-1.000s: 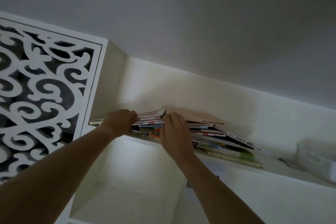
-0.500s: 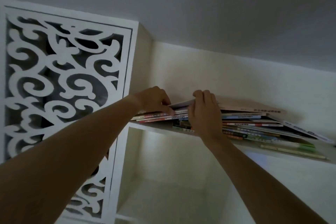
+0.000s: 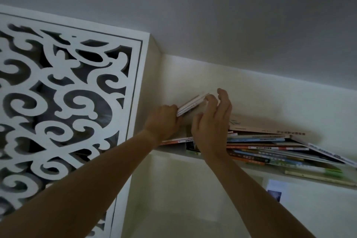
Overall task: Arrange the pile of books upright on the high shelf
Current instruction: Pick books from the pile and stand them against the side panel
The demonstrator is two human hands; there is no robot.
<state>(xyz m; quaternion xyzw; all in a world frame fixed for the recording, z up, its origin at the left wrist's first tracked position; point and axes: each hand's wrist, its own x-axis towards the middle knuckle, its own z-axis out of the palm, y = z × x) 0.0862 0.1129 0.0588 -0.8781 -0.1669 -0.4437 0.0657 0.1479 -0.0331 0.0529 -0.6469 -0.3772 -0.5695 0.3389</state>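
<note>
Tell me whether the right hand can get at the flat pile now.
Probably yes: the right hand is open beside the tilted books the left hand grips, and the pile lies uncovered just to its right.

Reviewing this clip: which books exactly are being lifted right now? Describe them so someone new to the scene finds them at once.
Start at the white scrollwork panel on the left; the high shelf begins beside it. At that left end, the left hand grips a few thin books, the right hand against them. Unlike the flat pile to the right, they alone tilt steeply upward.
</note>
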